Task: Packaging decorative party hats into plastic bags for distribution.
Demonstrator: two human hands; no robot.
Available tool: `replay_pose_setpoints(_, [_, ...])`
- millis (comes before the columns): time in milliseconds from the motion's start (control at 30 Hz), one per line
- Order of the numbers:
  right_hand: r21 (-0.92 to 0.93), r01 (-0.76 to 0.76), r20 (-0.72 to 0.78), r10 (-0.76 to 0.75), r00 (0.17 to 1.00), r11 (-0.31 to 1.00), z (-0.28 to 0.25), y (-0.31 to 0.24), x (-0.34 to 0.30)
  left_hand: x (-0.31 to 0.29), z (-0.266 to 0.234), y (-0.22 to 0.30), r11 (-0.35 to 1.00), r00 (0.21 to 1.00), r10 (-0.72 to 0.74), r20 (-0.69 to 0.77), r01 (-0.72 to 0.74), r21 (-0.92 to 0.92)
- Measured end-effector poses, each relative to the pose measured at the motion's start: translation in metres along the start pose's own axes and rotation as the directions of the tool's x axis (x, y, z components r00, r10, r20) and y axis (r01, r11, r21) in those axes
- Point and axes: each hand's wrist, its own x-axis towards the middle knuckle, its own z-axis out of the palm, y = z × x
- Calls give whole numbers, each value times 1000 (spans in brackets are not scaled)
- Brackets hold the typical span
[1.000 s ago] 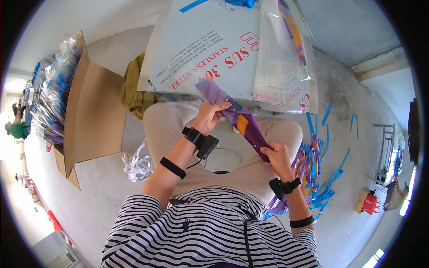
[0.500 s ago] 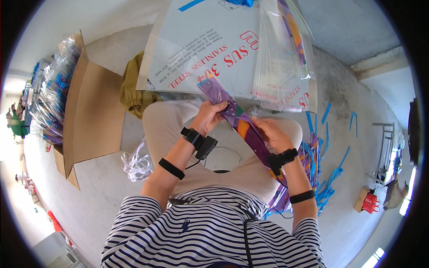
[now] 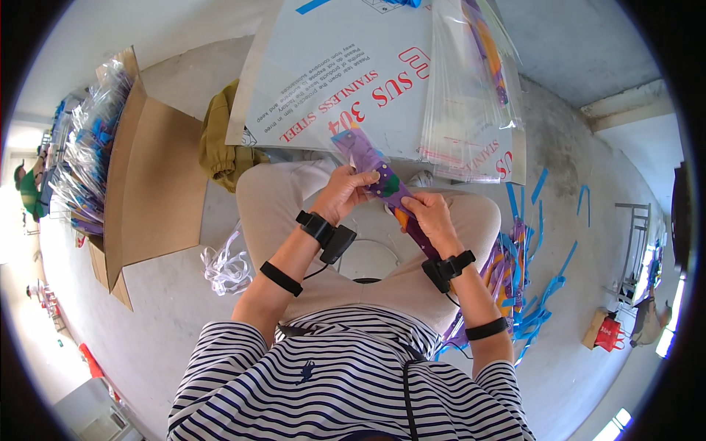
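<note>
A long purple strip with orange and green shapes (image 3: 368, 158) lies slanted over my lap, partly in a clear plastic sleeve. My left hand (image 3: 342, 192) grips it near its upper end. My right hand (image 3: 430, 217) pinches the same strip lower down, fingers closed on it. Both wrists carry black bands with small devices. The strip's lower part runs under my right hand and is hidden there.
A large white sheet with red print (image 3: 338, 81) lies ahead, with a stack of clear bags (image 3: 471, 95) on it. An open cardboard box (image 3: 147, 184) full of bagged items stands left. Blue tape strips (image 3: 540, 294) and more purple strips lie right; white ribbon (image 3: 224, 268) lies left.
My right hand has slid up the purple strip toward my left hand. The strip's top end now points more toward the white sheet.
</note>
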Motion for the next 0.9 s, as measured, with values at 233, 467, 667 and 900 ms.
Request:
replay_pose_setpoints(233, [-123, 47, -105, -60, 993, 991, 4, -13, -9, -5, -8, -11, 999, 991, -37, -126, 32, -45])
replay_pose_setpoints(467, [-64, 53, -102, -59, 993, 997, 9, -7, -5, -2, -4, -19, 984, 954, 130, -270, -91, 153])
replay_pose_setpoints(667, [-147, 37, -113, -54, 992, 988, 12, -13, -6, -8, -6, -17, 986, 960, 115, -256, -79, 146])
replay_pose_setpoints(900, [-77, 31, -141, -42, 989, 997, 11, -6, -2, -13, -8, -21, 985, 971, 107, -212, -75, 153])
